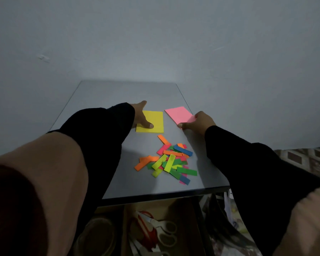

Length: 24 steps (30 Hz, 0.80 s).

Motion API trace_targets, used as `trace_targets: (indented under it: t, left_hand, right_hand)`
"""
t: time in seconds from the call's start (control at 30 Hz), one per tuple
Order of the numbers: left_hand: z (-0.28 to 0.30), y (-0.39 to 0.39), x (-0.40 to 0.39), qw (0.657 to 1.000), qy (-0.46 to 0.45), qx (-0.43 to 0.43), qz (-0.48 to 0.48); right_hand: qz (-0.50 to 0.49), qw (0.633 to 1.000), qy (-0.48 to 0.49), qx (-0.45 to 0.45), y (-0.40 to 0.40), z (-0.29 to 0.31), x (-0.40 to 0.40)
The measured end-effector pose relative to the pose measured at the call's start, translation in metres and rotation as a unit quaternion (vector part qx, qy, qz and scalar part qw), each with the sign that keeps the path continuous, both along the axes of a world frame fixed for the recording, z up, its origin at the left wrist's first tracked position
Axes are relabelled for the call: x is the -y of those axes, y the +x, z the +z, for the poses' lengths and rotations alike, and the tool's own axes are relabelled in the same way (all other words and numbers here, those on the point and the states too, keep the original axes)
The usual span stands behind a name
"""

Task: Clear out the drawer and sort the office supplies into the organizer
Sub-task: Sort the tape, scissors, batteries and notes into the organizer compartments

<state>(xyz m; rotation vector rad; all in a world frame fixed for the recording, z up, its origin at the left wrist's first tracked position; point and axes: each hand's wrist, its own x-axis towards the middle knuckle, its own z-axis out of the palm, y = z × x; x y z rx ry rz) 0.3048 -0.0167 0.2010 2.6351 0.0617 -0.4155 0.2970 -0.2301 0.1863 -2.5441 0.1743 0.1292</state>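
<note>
Grey table (103,100) against a bare wall; head view only. Left hand (141,115) rests on the yellow pad (152,122), thumb flat on its near edge, remaining fingers hidden. Right hand (198,121) pinches the pink pad (178,114) at its near corner. Yellow pad's long axis runs away from the viewer; pink pad is skewed, pointing far-left. Loose coloured strips (167,161) lie heaped nearer. Drawer (155,228) below holds scissors (161,231). Likely laying-out stage; next move needs an organizer, none visible.
</note>
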Motion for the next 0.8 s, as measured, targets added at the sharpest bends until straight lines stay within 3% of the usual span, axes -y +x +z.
trace_targets:
  t: [0.23,0.33,0.53,0.8]
  left_hand:
    - [0.009,-0.014,-0.006,0.992,0.096,0.032,0.073]
    - [0.011,-0.022,-0.014,0.988,0.074,0.058,0.121]
    - [0.038,-0.051,-0.021,0.972,-0.090,0.127,0.175]
    - [0.058,-0.128,-0.024,0.919,-0.295,0.146,0.216]
  right_hand:
    - [-0.060,0.991,0.099,0.072,-0.014,0.002,0.015]
    - [-0.059,0.983,0.129,0.115,-0.019,0.005,0.018]
    - [-0.044,0.965,0.191,0.174,-0.039,0.028,0.020]
    - [0.011,0.953,0.219,0.208,-0.109,0.060,0.018]
